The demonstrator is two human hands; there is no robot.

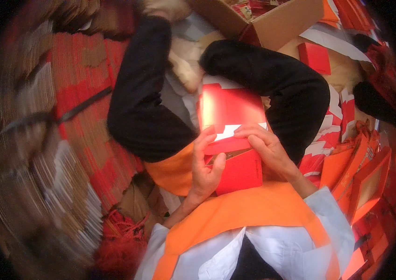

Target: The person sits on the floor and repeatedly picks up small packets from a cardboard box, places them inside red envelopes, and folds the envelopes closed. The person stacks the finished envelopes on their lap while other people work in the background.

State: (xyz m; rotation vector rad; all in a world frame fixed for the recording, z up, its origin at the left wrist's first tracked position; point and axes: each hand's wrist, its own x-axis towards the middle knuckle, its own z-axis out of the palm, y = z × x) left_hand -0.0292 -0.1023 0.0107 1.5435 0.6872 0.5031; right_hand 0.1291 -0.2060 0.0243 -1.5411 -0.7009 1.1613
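cluttered floor, cardboard box (277,23) of red packets, both hands (207,170) gripping red envelope (237,172)

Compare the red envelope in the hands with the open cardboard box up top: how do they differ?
The red envelope is flat, glossy and gripped by the left hand and right hand; the cardboard box is brown, matt, boxy and untouched. The envelope lies over the lap, the box beyond the knees. Both stand open.

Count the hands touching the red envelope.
2. The left hand grips the red envelope at its left edge, thumb on the front. The right hand rests on its upper right, fingers across the flap. Fingers behind it are hidden.
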